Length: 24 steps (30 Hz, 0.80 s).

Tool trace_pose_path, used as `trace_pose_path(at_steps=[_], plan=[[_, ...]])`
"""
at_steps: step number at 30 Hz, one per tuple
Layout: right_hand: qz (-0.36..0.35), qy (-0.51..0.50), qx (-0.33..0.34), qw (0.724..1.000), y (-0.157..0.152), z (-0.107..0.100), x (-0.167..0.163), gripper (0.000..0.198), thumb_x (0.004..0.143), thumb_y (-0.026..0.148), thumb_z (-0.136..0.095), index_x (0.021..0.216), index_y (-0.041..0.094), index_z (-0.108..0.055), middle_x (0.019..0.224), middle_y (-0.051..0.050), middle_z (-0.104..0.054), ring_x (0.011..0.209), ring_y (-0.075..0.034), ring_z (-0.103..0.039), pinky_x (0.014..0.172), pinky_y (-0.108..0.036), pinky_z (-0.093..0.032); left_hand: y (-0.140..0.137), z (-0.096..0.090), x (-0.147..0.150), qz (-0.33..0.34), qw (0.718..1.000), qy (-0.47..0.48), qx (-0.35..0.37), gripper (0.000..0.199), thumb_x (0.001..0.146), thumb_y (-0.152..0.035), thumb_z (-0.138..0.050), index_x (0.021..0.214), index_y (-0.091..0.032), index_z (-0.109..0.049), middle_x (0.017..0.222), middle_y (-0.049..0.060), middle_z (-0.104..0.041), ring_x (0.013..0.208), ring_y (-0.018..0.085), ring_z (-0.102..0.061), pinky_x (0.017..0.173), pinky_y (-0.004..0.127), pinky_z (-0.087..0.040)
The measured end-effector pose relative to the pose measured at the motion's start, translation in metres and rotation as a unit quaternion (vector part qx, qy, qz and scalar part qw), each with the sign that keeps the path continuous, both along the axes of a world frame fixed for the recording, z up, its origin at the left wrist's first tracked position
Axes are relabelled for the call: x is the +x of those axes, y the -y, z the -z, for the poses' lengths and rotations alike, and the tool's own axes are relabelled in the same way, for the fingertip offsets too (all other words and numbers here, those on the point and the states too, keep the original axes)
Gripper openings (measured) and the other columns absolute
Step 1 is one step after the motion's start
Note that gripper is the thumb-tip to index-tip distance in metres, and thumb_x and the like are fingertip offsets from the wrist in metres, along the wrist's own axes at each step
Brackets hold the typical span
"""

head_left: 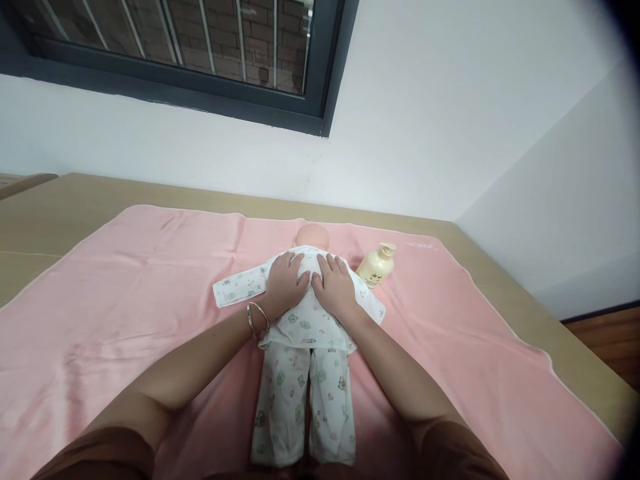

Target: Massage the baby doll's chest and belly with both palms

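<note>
A baby doll (313,235) lies on a pink blanket, its bare head at the far end. It wears a white printed top (300,327) and matching trousers (285,400). My left hand (286,283) rests flat on the upper left of the top, fingers spread, a silver bangle at the wrist. My right hand (336,285) lies open on the upper right of the top, and the two thumbs nearly meet in the middle. The doll's left-side sleeve stretches outward; the right-side sleeve is partly behind my right wrist. Neither hand grips anything.
A cream pump bottle (377,265) leans on the blanket to the right of the doll. The pink blanket (150,300) covers much of the wooden table (95,193). Beyond stand a white wall (400,147) and a dark-framed window (320,100) with bars.
</note>
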State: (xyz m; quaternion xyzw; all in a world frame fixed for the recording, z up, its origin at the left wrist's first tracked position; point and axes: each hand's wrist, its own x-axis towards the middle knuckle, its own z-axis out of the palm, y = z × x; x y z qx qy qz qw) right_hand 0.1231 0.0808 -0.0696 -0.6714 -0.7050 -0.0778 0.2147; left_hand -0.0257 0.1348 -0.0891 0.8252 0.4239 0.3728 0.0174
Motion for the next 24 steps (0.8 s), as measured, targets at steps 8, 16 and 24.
trace_pose_path(at_steps=[8,16,24], plan=[[-0.019,-0.005,-0.005,1.000,-0.002,-0.001,0.003,0.049,0.094,0.033,-0.039,0.140,0.014,-0.045,0.142,-0.015,-0.048,0.134,-0.032,-0.039,0.111,-0.049,-0.027,-0.004,0.001,-0.002,0.036,0.999,0.001,0.019,0.042,0.088,-0.030,-0.045,0.127,-0.017,-0.050,0.123,0.014,-0.057,0.116,0.031,-0.050,0.102,0.052,-0.039],[0.017,0.028,0.049,0.998,0.003,0.002,-0.002,0.045,0.094,0.035,-0.041,0.133,0.016,-0.054,0.129,-0.014,-0.060,0.118,-0.031,-0.056,0.102,-0.042,-0.040,0.002,-0.008,-0.002,-0.002,1.000,-0.018,0.007,0.036,0.086,-0.032,-0.048,0.116,-0.015,-0.058,0.102,0.012,-0.060,0.096,0.028,-0.054,0.086,0.045,-0.045],[0.019,0.025,0.069,0.997,0.007,0.008,-0.003,0.040,0.096,0.037,-0.041,0.128,0.022,-0.060,0.128,-0.011,-0.062,0.115,-0.027,-0.059,0.092,-0.036,-0.048,0.009,-0.006,-0.003,-0.022,0.998,-0.023,0.046,0.030,0.088,-0.030,-0.045,0.109,-0.017,-0.063,0.094,0.012,-0.060,0.092,0.028,-0.054,0.080,0.044,-0.046]])
